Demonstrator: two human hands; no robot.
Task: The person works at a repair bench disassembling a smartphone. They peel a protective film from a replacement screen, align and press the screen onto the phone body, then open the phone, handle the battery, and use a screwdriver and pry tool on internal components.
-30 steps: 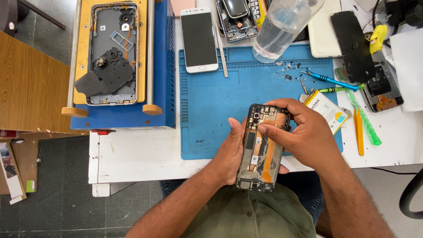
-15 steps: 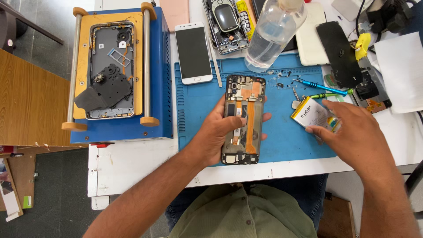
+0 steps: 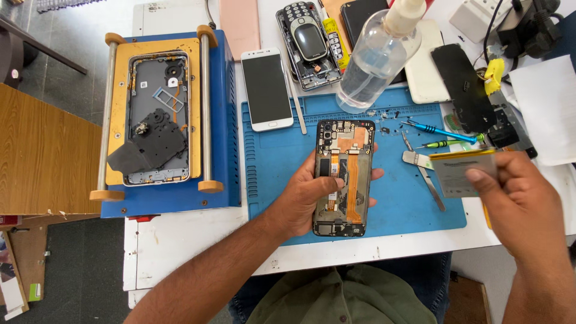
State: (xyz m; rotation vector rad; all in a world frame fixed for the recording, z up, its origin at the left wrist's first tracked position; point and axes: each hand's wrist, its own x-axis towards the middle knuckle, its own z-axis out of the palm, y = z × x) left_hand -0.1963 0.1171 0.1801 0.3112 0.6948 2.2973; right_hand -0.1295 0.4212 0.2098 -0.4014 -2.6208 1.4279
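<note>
My left hand [image 3: 306,198] grips an opened black phone [image 3: 344,175] with its back off, showing orange flex cables and boards, above the blue work mat [image 3: 282,162]. My right hand [image 3: 519,201] is at the right and holds a flat grey phone battery [image 3: 459,171] with a yellow edge, lifted off the mat. The two hands are apart, the battery to the right of the phone.
A blue and yellow screen-separator machine [image 3: 156,114] holds a phone frame at left. A white phone [image 3: 267,89], an old keypad phone [image 3: 309,42], a clear bottle [image 3: 375,57], a blue screwdriver [image 3: 441,132], tweezers [image 3: 426,174], a black panel [image 3: 462,84] and small screws lie around.
My right hand left the phone, went right to the battery and has lifted it. My left hand keeps the phone, now lying flatter over the mat.
</note>
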